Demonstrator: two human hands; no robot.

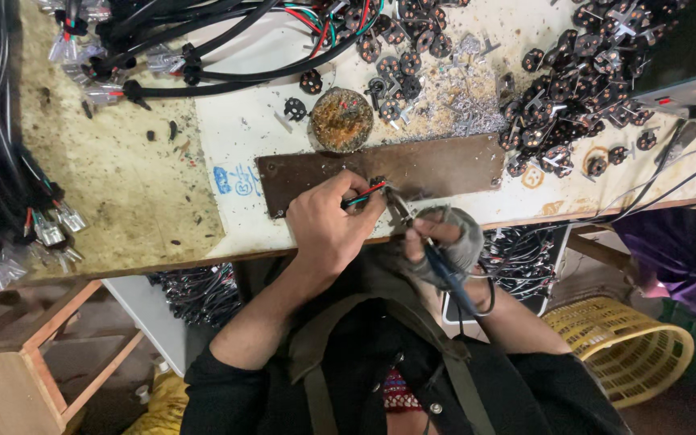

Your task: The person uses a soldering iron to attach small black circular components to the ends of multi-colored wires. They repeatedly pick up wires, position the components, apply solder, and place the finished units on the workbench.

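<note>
The left hand (328,225) is closed, pinching a small bundle of red, green and black wires (364,196) over the near edge of the brown plate (445,165) on the desk (122,185). Just right of the wires, the gloved right hand (445,242) grips a blue-handled soldering iron (424,238), its tip meeting the wire ends.

Far along the worktable (122,185) lie heaps of small black round connector parts (582,56) and black cable bundles (203,48). A rusty round tin (341,119) sits beside metal shavings (461,97). A yellow woven basket (630,346) stands near right, under the bench.
</note>
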